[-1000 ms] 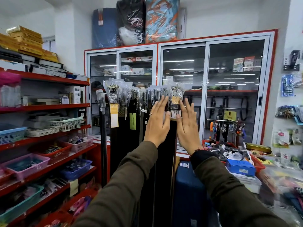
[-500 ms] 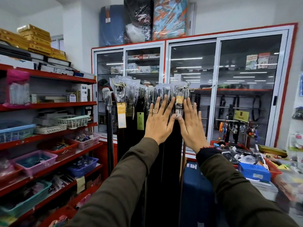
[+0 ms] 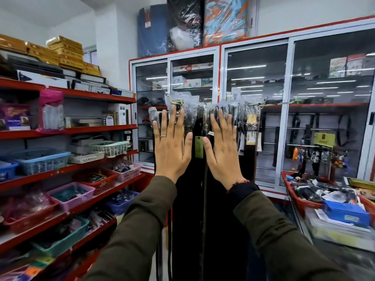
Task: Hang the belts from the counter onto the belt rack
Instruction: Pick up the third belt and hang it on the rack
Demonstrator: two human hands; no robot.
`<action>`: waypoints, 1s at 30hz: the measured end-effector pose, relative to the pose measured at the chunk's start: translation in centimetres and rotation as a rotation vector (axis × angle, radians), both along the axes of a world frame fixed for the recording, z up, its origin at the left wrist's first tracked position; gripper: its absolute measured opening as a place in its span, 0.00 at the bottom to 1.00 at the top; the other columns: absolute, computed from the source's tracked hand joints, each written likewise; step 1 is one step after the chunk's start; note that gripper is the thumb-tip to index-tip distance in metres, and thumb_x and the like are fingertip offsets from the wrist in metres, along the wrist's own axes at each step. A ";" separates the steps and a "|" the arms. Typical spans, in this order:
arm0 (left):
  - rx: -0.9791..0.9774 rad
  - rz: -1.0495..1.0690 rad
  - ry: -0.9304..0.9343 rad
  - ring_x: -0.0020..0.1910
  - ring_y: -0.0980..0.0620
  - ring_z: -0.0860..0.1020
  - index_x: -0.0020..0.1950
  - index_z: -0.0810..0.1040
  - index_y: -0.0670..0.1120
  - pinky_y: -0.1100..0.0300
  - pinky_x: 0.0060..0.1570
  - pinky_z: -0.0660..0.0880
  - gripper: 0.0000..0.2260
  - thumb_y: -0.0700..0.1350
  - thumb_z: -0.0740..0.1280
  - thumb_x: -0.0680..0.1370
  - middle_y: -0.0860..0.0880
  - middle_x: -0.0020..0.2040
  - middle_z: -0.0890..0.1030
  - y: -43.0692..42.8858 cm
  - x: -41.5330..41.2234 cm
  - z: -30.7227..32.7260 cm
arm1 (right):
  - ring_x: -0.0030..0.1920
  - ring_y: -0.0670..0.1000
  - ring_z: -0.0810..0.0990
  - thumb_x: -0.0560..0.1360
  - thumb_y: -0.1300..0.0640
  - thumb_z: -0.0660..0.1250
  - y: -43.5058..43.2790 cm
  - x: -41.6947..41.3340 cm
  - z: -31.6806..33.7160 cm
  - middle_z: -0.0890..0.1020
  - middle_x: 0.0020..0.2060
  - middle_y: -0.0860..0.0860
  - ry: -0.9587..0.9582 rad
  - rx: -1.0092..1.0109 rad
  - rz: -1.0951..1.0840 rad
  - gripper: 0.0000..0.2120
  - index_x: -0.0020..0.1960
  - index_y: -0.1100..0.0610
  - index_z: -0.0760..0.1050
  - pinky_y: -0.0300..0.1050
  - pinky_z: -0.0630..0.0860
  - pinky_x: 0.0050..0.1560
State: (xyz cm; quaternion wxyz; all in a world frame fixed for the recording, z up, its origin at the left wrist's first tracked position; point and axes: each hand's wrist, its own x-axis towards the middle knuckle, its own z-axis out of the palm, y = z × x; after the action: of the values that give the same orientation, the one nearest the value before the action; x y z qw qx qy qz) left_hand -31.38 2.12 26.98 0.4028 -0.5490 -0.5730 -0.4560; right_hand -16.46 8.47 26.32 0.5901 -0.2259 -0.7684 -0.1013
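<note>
Several black belts [image 3: 198,199] hang in a tight row from a rack rod [image 3: 261,103], their buckles wrapped in clear plastic, with yellow and green tags among them. My left hand [image 3: 169,147] lies flat against the left part of the row, fingers spread, a ring on one finger. My right hand [image 3: 222,151] is flat on the right part, fingers apart. Neither hand holds anything. A green tag [image 3: 199,147] shows in the gap between them. The hands hide part of the buckles.
Red shelves [image 3: 67,171] with baskets of small goods run along the left. A glass-door cabinet [image 3: 288,118] stands behind the rack. To the right a counter holds a red tray [image 3: 294,196] of items and a blue box [image 3: 345,212].
My hands were together on the right part of the belt row. They have slid left and apart, and now press on the belts with a gap between them. The view has shifted.
</note>
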 end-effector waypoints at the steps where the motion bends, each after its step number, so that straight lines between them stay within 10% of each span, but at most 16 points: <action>1: -0.005 -0.010 -0.002 0.84 0.47 0.45 0.84 0.49 0.50 0.42 0.81 0.42 0.28 0.54 0.50 0.84 0.49 0.84 0.50 -0.4 -0.9 -0.1 | 0.83 0.52 0.41 0.84 0.48 0.54 -0.3 -0.9 -0.1 0.49 0.83 0.49 -0.021 0.003 0.008 0.29 0.82 0.51 0.49 0.60 0.44 0.82; 30: -0.241 -0.168 0.077 0.84 0.49 0.42 0.84 0.49 0.50 0.46 0.82 0.45 0.28 0.54 0.48 0.84 0.51 0.85 0.48 0.8 -6.1 -1.5 | 0.83 0.51 0.42 0.82 0.53 0.54 0.1 -5.9 -2.3 0.48 0.83 0.45 -0.270 -0.071 -0.168 0.32 0.82 0.48 0.44 0.63 0.48 0.81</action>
State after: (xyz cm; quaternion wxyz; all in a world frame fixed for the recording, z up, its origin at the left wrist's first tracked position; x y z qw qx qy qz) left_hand -37.43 2.94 25.47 0.3161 -0.6565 -0.5596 -0.3949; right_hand -22.37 8.56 24.03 0.4626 -0.2946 -0.8222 -0.1524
